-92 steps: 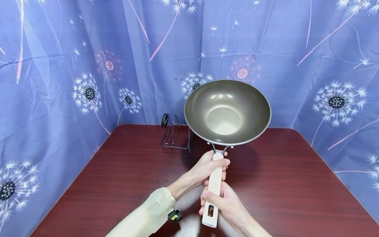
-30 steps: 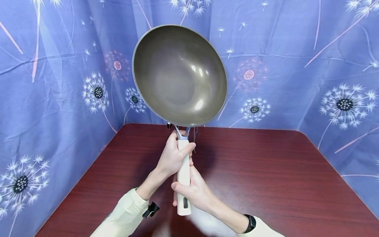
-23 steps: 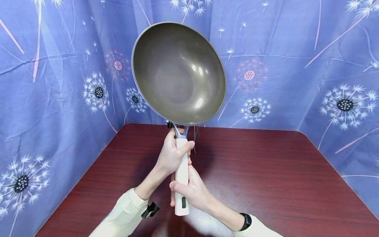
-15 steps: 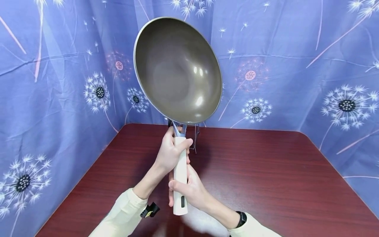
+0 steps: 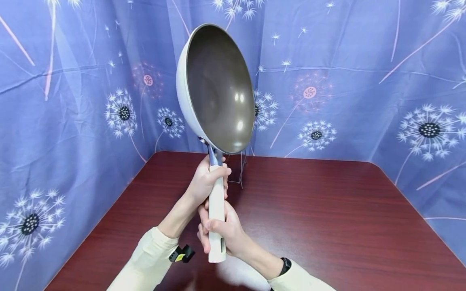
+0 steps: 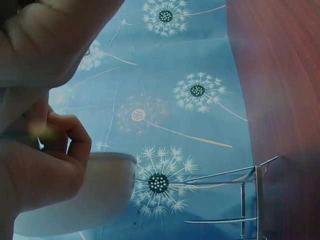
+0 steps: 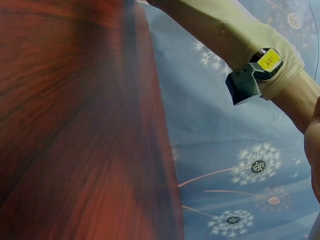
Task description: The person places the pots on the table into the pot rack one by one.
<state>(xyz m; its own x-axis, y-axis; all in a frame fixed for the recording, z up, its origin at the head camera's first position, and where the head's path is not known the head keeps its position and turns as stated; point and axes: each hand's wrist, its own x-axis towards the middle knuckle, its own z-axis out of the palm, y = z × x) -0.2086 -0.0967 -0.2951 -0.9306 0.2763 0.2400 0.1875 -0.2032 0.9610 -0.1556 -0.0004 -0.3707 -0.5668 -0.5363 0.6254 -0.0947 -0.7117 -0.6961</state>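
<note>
A wok (image 5: 223, 89) with a dark, glossy inside and a whitish outside is held up above the table, bowl upward and turned on its edge so its outer left side shows. My left hand (image 5: 201, 182) grips the upper part of its cream handle (image 5: 217, 202), thumb across the front, just below the metal fork. Lower down, near the hanging slot, my right hand (image 5: 229, 230) holds the same handle with the thumb over it. In the left wrist view, the pale wok bowl (image 6: 107, 192) shows beyond curled fingers.
A wire rack (image 5: 241, 173) stands on the dark red table (image 5: 320, 218) behind the wok, mostly hidden in the head view; part of the rack (image 6: 258, 200) shows in the left wrist view. A blue dandelion-print curtain (image 5: 349, 93) encloses the table's back and sides.
Over three seconds, both hands have raised the wok and carried it left, tipping it more upright. In the last half second it has turned about its handle, bringing its white outer side into view.
</note>
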